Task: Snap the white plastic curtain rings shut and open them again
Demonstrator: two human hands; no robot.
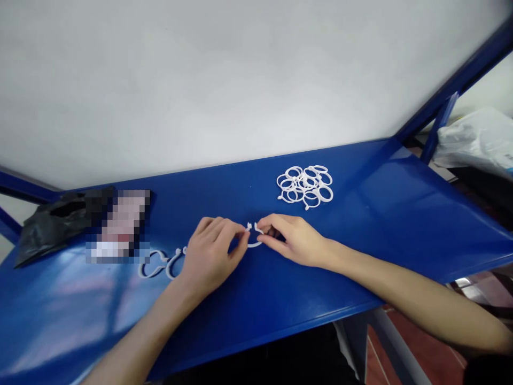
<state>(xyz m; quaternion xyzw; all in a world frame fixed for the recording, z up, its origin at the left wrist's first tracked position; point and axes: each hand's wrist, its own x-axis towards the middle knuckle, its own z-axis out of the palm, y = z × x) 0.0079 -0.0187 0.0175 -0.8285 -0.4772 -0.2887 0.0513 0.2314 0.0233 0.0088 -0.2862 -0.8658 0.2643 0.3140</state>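
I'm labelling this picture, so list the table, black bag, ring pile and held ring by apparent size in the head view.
Largest to smallest:
1. Table
2. Black bag
3. Ring pile
4. Held ring, partly hidden but clearly smallest

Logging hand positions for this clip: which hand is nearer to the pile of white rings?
Right. The right hand is just on the near side of the pile of white rings, not touching it; the left hand is farther off, nearer the person and to the pile's left.
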